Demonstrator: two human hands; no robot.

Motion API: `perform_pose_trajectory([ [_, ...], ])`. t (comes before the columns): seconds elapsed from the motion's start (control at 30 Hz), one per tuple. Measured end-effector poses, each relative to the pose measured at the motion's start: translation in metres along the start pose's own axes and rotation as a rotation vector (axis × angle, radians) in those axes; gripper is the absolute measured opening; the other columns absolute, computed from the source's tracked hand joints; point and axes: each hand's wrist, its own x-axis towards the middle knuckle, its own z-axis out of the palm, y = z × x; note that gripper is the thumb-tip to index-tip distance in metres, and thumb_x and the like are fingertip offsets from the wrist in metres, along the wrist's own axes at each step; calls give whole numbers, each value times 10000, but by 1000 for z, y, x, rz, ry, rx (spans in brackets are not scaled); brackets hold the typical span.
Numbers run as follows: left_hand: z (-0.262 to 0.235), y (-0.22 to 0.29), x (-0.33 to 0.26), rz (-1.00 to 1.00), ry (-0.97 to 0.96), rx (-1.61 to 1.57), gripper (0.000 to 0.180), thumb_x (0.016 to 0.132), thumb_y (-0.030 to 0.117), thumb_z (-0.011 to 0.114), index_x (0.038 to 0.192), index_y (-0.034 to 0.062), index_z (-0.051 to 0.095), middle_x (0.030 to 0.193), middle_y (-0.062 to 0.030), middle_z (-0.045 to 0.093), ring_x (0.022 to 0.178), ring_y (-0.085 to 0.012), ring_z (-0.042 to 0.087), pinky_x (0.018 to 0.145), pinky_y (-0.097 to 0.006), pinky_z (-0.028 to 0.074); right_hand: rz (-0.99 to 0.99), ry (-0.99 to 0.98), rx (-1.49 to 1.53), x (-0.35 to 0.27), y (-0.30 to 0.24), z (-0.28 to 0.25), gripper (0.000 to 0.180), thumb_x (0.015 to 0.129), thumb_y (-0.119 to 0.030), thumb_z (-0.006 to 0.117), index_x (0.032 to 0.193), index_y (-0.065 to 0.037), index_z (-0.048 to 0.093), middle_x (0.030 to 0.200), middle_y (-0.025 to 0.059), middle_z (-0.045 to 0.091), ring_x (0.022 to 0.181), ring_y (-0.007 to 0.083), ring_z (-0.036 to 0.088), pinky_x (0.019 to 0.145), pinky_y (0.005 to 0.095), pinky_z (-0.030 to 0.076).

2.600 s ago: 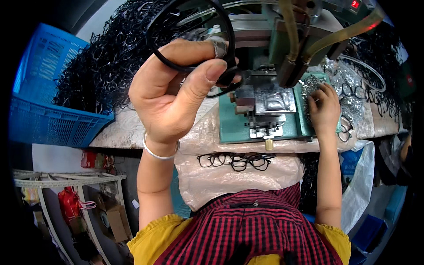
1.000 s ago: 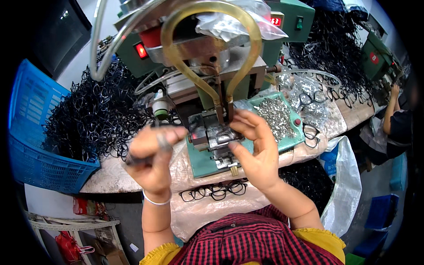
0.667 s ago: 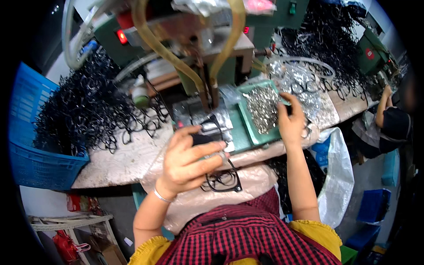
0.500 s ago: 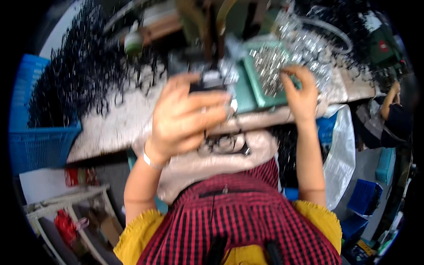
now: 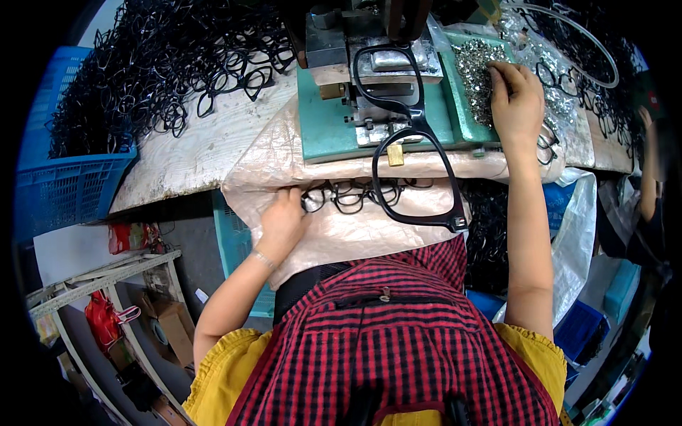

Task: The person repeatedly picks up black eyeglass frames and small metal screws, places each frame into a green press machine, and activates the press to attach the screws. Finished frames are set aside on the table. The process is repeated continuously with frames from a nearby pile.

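Note:
My left hand (image 5: 283, 221) is low over the pinkish cloth (image 5: 320, 241) across my lap, its fingers curled at the leftmost of several dark eyeglass frames (image 5: 348, 197). Thumb and forefinger of my right hand (image 5: 520, 99) come together over small shiny metal parts (image 5: 474, 67) in a green tray (image 5: 455, 106); anything between the fingertips is too small to make out. A black eyeglass frame (image 5: 418, 122) looms large and tilted before the press fixture (image 5: 380, 117), with neither hand touching it.
Black eyeglass frames (image 5: 206, 50) are heaped at the left, partly in a blue basket (image 5: 71, 184). Clear plastic bags (image 5: 547, 60) lie past the tray. More frames (image 5: 486, 241) fill a sack by my right side. Another person's arm (image 5: 648, 170) shows at far right.
My left hand has dropped from in front of the press to the frames on the cloth. The large black frame now shows in mid-view. My right hand has shifted slightly up and right over the metal parts.

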Motion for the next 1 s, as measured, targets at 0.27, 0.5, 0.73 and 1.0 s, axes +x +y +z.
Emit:
perform_pose_trajectory([
  [0.27, -42, 65, 54, 4, -602, -429, 506, 700, 333, 778, 1041, -12, 634, 998, -169, 673, 832, -309, 663, 731, -379, 533, 96, 19, 198, 8, -9, -1, 125, 825, -165, 690, 925, -104, 734, 881, 82, 677, 852, 269, 637, 775, 341, 485],
  [0.5, -57, 71, 32, 353, -419, -571, 330, 788, 147, 676, 1070, -21, 644, 980, -181, 676, 879, -340, 655, 792, -395, 527, 220, -29, 307, -10, -5, -25, 145, 842, -99, 659, 963, -55, 726, 935, 81, 705, 872, 189, 662, 822, 289, 492],
  [0.73, 12, 49, 38, 165, -258, -411, 454, 732, 66, 642, 1180, 38, 571, 1061, -194, 633, 984, -371, 611, 854, -435, 505, 404, 27, 431, -47, -7, -55, 141, 831, -12, 675, 969, 1, 700, 906, 38, 688, 837, 106, 615, 803, 240, 475],
  [1.0, -7, 147, 37, 880, -697, -946, 497, 857, 156, 610, 1321, 14, 502, 1264, -213, 568, 1144, -359, 553, 1001, -413, 432, 109, -89, 902, 33, -99, -34, 239, 806, -39, 693, 1040, 7, 673, 920, 70, 712, 874, 130, 660, 800, 251, 503],
])
